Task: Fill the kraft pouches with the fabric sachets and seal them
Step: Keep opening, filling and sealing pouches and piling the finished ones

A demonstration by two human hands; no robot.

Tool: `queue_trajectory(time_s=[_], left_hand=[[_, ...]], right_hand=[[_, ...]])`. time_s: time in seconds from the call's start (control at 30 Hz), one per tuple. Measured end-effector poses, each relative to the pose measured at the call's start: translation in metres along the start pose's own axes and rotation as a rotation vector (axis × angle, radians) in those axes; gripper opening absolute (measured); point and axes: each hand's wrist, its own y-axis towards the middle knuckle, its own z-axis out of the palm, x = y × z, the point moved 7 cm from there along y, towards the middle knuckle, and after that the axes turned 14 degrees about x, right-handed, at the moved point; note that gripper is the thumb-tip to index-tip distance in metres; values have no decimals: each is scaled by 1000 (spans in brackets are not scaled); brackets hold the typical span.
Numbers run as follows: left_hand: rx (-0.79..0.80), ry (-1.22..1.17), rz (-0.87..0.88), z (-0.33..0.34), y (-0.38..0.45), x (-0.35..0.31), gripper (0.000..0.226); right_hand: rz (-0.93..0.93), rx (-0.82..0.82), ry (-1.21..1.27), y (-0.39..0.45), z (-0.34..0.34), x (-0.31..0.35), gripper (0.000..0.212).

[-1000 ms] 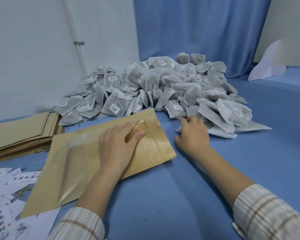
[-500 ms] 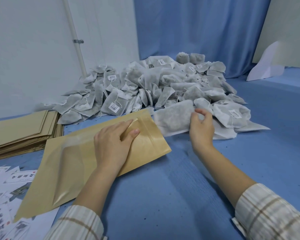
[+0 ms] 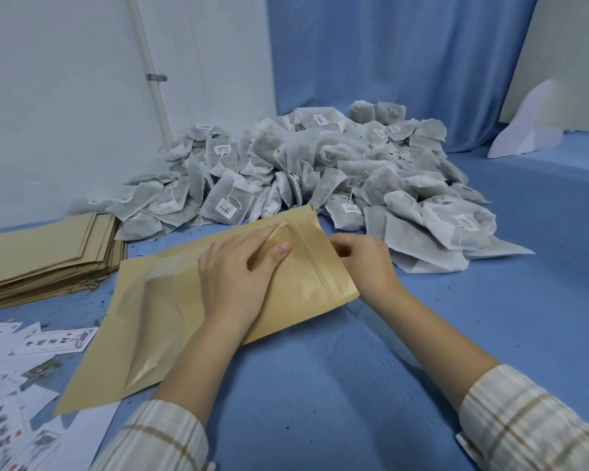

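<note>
Sachet gone from sight, right hand [image 3: 364,263] now curled at pouch [image 3: 184,311] mouth, grip unclear; left hand [image 3: 238,270] flat on pouch, lengthwise toward sachet pile [image 3: 320,171] at bench's far edge.

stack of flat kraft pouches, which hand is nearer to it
Left. The left hand lies on the open pouch right of the stack; the right hand is farther right, at the pouch's mouth.
</note>
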Motion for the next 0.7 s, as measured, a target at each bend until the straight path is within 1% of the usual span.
queue_trajectory(time_s=[0.03,0.07,0.1,0.17,0.2,0.23,0.27,0.3,0.33,0.37,0.4,0.43,0.47,0.5,0.53,0.57,0.63,0.7], left_hand=[[32,15,20,3,0,-2,30],[85,24,53,9,-1,-6,30],[149,19,93,15,-2,-10,31],[265,2,158,27,-6,-19,36],[300,4,171,32,-6,-21,37],[318,11,173,35,-6,-22,37],[318,18,165,37,-6,-21,35],[300,25,150,36,-5,-19,33],[270,36,132,34,-5,-16,32],[233,48,112,30,-4,-13,31],[193,62,92,26,-3,-11,31],[153,76,74,21,-2,-8,31],[120,86,55,17,-2,-6,31],[100,89,36,14,-1,-4,32],[91,86,23,13,-1,-2,32],[90,81,15,12,-1,-1,32],[91,83,12,13,-2,0,33],[93,94,16,14,-2,-1,33]], right_hand=[[-22,64,17,0,3,4,27],[-21,166,63,0,9,6,33],[10,320,131,-2,18,5,35],[166,650,256,-14,37,-4,27],[244,752,280,-21,43,-10,24],[281,803,250,-25,45,-13,22],[278,803,161,-22,44,-14,19],[234,746,43,-17,40,-13,18],[161,644,-65,-9,35,-11,21],[94,487,-138,-1,25,-8,25],[32,285,-182,4,11,-7,22],[-5,81,-242,6,-5,-8,13],[5,-93,-397,5,-18,-12,11],[71,-194,-620,4,-27,-18,22],[176,-222,-825,5,-31,-28,34],[288,-220,-951,4,-35,-36,43],[454,-189,-1021,3,-41,-52,50],[476,-132,-993,4,-44,-59,47]])
